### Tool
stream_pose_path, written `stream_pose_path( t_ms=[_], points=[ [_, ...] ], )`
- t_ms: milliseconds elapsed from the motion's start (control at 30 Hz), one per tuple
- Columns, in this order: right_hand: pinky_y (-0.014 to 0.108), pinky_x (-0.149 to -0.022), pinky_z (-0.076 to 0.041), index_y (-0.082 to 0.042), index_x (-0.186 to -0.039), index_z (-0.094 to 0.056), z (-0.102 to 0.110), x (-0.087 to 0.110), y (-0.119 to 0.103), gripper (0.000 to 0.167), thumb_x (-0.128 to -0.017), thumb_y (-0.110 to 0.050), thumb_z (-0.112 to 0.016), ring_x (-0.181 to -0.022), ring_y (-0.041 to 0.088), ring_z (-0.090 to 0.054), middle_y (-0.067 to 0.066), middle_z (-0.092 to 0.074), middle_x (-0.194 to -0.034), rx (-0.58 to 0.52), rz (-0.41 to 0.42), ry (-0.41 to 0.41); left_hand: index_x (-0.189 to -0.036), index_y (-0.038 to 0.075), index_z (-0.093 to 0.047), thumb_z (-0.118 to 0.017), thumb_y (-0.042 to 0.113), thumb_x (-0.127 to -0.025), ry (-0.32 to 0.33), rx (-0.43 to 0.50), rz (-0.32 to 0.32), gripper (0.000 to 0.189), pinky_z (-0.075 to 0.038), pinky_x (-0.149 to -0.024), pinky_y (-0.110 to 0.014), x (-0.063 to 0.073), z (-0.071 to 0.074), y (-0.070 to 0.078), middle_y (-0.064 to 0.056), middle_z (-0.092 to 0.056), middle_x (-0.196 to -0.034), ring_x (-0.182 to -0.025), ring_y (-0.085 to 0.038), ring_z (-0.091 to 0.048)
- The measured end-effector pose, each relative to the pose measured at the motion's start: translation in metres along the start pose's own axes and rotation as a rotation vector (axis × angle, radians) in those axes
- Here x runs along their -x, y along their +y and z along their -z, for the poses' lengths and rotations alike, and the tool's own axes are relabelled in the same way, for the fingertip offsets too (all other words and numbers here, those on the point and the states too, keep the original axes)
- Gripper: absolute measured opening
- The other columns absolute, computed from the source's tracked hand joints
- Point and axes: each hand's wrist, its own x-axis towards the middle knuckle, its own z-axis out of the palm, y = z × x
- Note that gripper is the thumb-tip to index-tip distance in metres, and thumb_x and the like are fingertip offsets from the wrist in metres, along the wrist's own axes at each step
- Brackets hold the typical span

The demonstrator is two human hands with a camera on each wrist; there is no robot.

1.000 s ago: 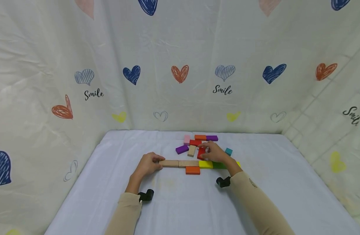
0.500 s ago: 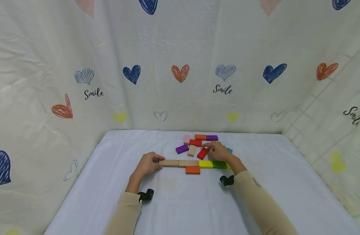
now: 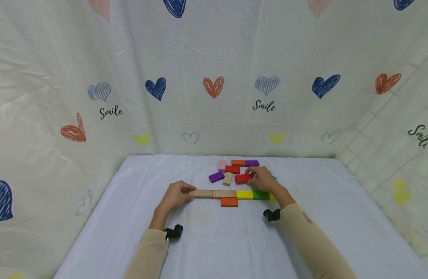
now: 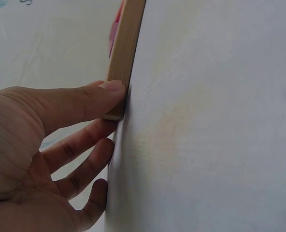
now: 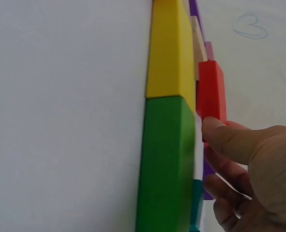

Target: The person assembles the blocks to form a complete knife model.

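Observation:
A row of blocks runs across the table: a plain wooden block (image 3: 202, 194) at its left end, a second wooden one (image 3: 223, 194), then yellow (image 3: 244, 195), green (image 3: 261, 195) and another yellow, partly hidden by the right wrist. My left hand (image 3: 175, 193) pinches the row's left end; in the left wrist view the thumb (image 4: 113, 87) lies on the wooden block's face, other fingers loosely bent. Behind the row, my right hand (image 3: 264, 179) holds a red block (image 3: 242, 178) by its right end between thumb and fingers. An orange block (image 3: 229, 202) lies against the row's near side.
Behind the row lie a purple block (image 3: 216, 177), a small wooden block (image 3: 228, 179), a second red block (image 3: 233, 169), a pink block (image 3: 222, 166), and orange (image 3: 238, 163) and purple (image 3: 252, 163) ones. A teal block (image 3: 275, 178) is mostly hidden behind the right hand.
The red block by my right hand has turned from pointing toward the row to lying nearly parallel with it. The right hand has shifted slightly right; the left hand has stayed put.

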Motion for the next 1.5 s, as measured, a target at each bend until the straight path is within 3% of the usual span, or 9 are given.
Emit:
stream_pose_path(
  t_ms=[233,533,833,1033,1500],
  points=[
    [0.044,-0.092,-0.057,-0.017,-0.131,-0.06,0.015,0.013,-0.001,0.035,-0.097,-0.016,-0.07,-0.103,0.028,-0.062,0.014,-0.069,-0.118,-0.038,0.015,0.054,-0.106,0.019,-0.082,-0.086,0.008,-0.079,0.007,0.006,0.0,0.03,-0.051,-0.09,-0.042,0.001,0.001,0.003,0.0,-0.072,-0.102,-0.098,-0.019,-0.062],
    [0.039,-0.085,-0.058,-0.017,-0.127,-0.062,0.023,0.036,0.003,0.033,-0.096,-0.018,-0.072,-0.094,0.024,-0.063,0.011,-0.071,-0.108,-0.063,0.073,0.074,-0.106,0.018,-0.082,-0.086,0.007,-0.079,0.001,0.0,0.006,0.03,-0.051,-0.09,-0.043,0.001,0.002,0.003,-0.001,-0.072,-0.101,-0.098,-0.02,-0.063],
    [0.027,-0.07,-0.053,-0.018,-0.127,-0.063,0.013,0.07,0.012,0.034,-0.095,-0.02,-0.074,-0.085,0.019,-0.057,0.004,-0.069,-0.097,-0.092,0.102,0.088,-0.107,0.019,-0.082,-0.086,0.008,-0.08,0.003,-0.015,-0.002,0.03,-0.051,-0.091,-0.043,0.0,0.0,0.001,0.0,-0.072,-0.101,-0.099,-0.019,-0.063],
    [0.023,-0.067,-0.051,-0.014,-0.126,-0.065,0.003,0.092,0.014,0.035,-0.093,-0.018,-0.076,-0.081,0.017,-0.058,0.002,-0.067,-0.09,-0.128,0.108,0.067,-0.107,0.019,-0.082,-0.086,0.008,-0.08,-0.001,-0.014,-0.001,0.03,-0.051,-0.091,-0.043,0.0,0.0,0.001,0.0,-0.072,-0.101,-0.098,-0.019,-0.063],
    [0.024,-0.066,-0.054,-0.017,-0.127,-0.067,-0.015,0.097,0.014,0.041,-0.088,-0.023,-0.081,-0.079,0.016,-0.059,-0.001,-0.065,-0.088,-0.169,0.039,-0.032,-0.106,0.019,-0.082,-0.086,0.007,-0.079,0.007,-0.011,-0.016,0.03,-0.05,-0.089,-0.041,0.0,0.0,0.0,0.001,-0.072,-0.1,-0.097,-0.018,-0.062]
  ],
)
